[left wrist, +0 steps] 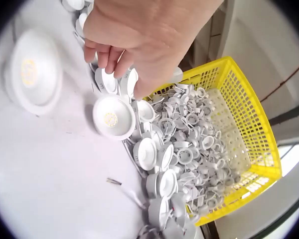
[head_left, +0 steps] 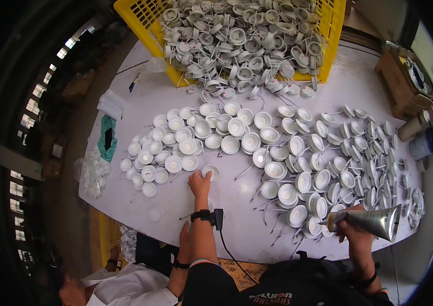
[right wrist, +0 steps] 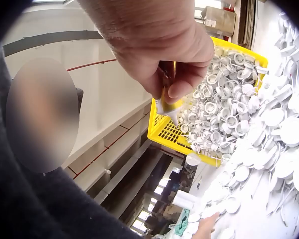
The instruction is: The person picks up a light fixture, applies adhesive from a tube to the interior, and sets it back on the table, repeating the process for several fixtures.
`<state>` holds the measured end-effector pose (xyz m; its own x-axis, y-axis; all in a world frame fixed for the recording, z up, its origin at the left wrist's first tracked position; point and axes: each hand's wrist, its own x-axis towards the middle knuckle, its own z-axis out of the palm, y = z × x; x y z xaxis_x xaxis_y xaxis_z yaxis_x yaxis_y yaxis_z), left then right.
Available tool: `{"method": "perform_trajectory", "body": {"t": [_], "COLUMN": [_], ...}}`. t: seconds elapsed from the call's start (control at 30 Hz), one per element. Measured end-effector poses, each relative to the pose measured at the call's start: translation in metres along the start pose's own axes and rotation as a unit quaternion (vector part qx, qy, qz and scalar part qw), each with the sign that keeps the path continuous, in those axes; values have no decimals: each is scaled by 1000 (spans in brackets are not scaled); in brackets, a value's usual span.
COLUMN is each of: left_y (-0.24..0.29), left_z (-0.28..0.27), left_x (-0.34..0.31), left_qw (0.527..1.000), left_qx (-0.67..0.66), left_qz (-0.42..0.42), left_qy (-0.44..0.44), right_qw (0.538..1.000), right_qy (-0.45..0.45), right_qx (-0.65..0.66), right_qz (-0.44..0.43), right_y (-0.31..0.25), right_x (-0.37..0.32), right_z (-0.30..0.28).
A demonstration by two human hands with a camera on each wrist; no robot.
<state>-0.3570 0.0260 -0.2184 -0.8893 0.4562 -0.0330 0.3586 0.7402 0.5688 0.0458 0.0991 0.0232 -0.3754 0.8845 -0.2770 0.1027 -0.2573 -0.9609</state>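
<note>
My left hand (head_left: 199,184) reaches over the table with its fingers loosely bent. Its thumb is right at the rim of a round white downlight (head_left: 210,173), which faces up. From the left wrist, that downlight (left wrist: 114,118) shows beside the thumb, outside the bent fingers. A second downlight (left wrist: 35,72) lies under the wrist, partly hidden in the head view. At the right, my right hand (head_left: 356,238) grips a silver squeeze tube (head_left: 374,221) above the downlights, its pointed nozzle facing left. In the right wrist view the fingers curl round the tube's yellow neck (right wrist: 170,102).
Rows of downlights (head_left: 303,181) with wires cover the table's right; more (head_left: 175,137) are grouped at the left. Behind stands a yellow crate (head_left: 331,46) heaped with white rings. Another person's arm (head_left: 181,255) is at the front left. A cardboard box (head_left: 402,84) sits back right.
</note>
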Motion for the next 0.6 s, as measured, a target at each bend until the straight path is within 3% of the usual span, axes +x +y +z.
{"method": "perform_trajectory", "body": {"t": [0.13,0.23,0.3,0.37,0.43,0.57,0.6], "left_y": [-9,2,25,42,67,111,123], "left_z": [30,26,8,-13,-35,-65,-71], "left_x": [19,4,-28,-60,-101,-177,-194], "left_qw": [999,987,882,760,703,674,613], "left_qx": [7,-93,-353,-492,-560,-598,-654], "left_qz": [-35,-68,-202,-232,-207,-161,-125], "left_qy": [-34,-114,-239,-356,-386,-402,-425], "right_qw": [1000,1000,1000,1000,1000,999,999], "right_qy": [8,22,23,24,21,-4,-18], "right_qx": [2,-6,6,12,20,32,28], "right_qz": [3,-8,7,9,9,-16,-41], "right_y": [0,-1,-3,-3,-4,-8,-9], "right_x": [2,2,-1,-5,-10,-21,-25], "right_z": [-3,-3,-7,-12,-16,-28,-30]}}
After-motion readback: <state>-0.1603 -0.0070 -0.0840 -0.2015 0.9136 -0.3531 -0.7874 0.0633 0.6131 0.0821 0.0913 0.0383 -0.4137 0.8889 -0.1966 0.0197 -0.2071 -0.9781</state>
